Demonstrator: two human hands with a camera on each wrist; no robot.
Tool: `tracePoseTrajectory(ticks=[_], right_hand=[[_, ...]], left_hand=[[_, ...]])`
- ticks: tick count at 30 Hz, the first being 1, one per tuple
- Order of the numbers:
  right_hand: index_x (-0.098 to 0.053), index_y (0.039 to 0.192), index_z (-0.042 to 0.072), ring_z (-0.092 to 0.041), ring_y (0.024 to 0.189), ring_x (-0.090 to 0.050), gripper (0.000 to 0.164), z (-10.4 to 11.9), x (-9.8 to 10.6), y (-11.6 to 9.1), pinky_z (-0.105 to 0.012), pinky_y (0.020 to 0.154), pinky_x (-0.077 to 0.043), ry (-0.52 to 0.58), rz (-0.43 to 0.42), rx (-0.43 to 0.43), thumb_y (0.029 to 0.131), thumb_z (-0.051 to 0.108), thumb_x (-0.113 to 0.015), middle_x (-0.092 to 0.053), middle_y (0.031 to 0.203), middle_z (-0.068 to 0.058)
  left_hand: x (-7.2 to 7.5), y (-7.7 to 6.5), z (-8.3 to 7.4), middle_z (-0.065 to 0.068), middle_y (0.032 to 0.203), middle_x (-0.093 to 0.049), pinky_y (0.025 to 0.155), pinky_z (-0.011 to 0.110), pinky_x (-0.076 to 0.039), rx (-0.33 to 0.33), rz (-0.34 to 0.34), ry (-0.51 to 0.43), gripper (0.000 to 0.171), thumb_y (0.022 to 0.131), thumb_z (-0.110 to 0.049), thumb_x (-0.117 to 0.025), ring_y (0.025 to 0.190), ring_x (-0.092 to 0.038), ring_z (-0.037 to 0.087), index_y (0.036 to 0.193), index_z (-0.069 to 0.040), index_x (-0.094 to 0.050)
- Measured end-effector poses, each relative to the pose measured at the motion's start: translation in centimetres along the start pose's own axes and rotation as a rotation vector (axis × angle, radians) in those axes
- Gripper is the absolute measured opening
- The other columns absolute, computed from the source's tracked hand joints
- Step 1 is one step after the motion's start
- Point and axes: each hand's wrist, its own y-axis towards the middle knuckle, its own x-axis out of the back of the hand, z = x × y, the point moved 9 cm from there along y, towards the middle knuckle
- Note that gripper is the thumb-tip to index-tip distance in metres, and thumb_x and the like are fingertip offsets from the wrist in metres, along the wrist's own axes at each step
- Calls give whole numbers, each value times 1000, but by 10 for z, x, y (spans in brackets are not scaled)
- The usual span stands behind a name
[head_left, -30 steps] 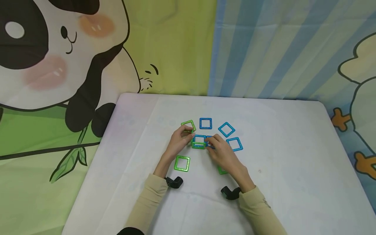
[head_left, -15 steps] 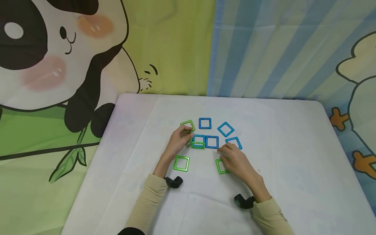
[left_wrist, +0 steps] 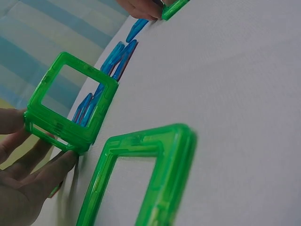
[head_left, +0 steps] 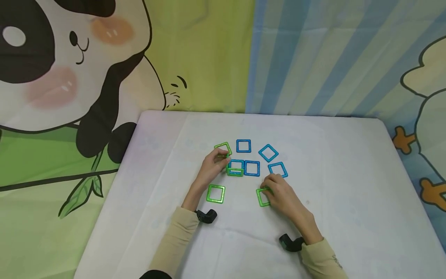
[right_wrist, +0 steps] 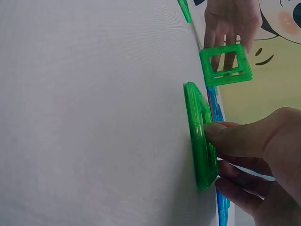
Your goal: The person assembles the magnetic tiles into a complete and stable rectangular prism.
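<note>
Our left hand (head_left: pixel 213 167) steadies the upright green tile (left_wrist: pixel 70 110); our right hand (head_left: pixel 282 193) pinches a flat green tile (head_left: pixel 262 197), seemingly to lift and attach next.

Your work surface is a white table (head_left: pixel 341 217) with rounded far corners, set against a cartoon backdrop. Lying flat on it you have four blue square frames (head_left: pixel 243 146) grouped near the middle, one of them (head_left: pixel 268 153) turned diamond-wise. Green square frames (head_left: pixel 215 193) lie nearer you. An upright green frame (head_left: pixel 235 172) stands on edge beside the blue ones.
</note>
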Motion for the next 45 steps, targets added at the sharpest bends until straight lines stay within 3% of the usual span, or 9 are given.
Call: tracePoseTrajectory(ticks=[5, 20, 29, 45], right_hand=[[-74, 92, 5, -25, 100, -63, 14, 0, 2, 3, -41, 88, -57, -4, 1, 9, 83, -2, -82, -69, 102, -6], [-77, 107, 4, -20, 90, -68, 20, 7, 14, 19, -39, 77, -59, -19, 5, 24, 88, 5, -80, -73, 101, -6], [-78, 103, 7, -21, 94, -69, 18, 12, 21, 28, -40, 77, -59, -9, -24, 41, 85, 2, -82, -73, 102, -6], [-77, 99, 6, -17, 77, -65, 16, 19, 22, 42, -32, 64, -55, 6, -70, 54, 85, 1, -82, -71, 94, -5]], left_hand=[[0, 0, -2, 7, 136, -64, 105, 46, -52, 0, 6, -4, 34, 100, -23, -68, 131, -60, 26, 131, -8, -63], [1, 1, -2, 9, 137, -64, 102, 44, -53, -6, 13, -13, 34, 101, -21, -67, 131, -60, 26, 132, -7, -62], [2, 0, -3, 10, 137, -64, 101, 43, -53, -6, 7, -13, 34, 101, -20, -67, 130, -60, 27, 132, -7, -62], [0, 1, -1, 7, 138, -63, 100, 43, -55, -3, 8, -10, 36, 100, -23, -68, 129, -61, 25, 132, -7, -62]])
